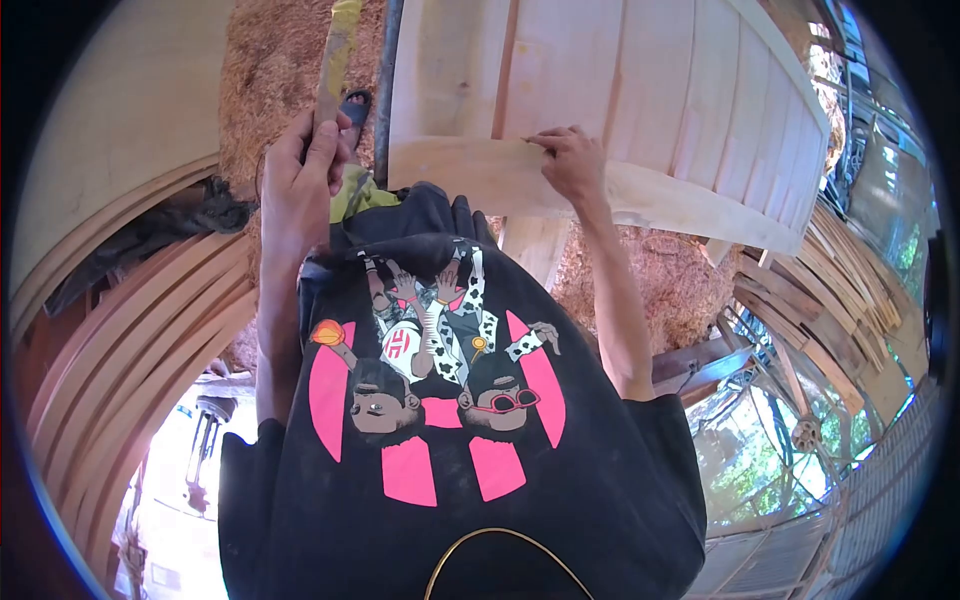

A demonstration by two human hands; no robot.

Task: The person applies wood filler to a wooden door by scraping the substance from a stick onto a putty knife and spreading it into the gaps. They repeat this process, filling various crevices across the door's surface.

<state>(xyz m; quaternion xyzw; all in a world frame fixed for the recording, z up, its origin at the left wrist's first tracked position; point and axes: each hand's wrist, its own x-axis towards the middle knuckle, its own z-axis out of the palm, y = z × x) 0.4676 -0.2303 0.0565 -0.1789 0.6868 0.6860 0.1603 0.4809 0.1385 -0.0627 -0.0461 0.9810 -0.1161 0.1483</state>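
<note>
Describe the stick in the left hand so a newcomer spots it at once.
Start at the big pale plank panel, then go left past the dark pipe along its edge. There the left hand grips a narrow stick that runs up over the sawdust; unlike the bare wood around it, it is stained yellow-green.

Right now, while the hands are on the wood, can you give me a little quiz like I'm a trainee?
1. True or false: the left hand grips a yellowish stick.
2. Which one touches the edge of the pale wooden panel? A) the right hand B) a sandal C) a rope
3. What main colour is the shirt?
Key: 1 true; 2 A; 3 black.
</note>
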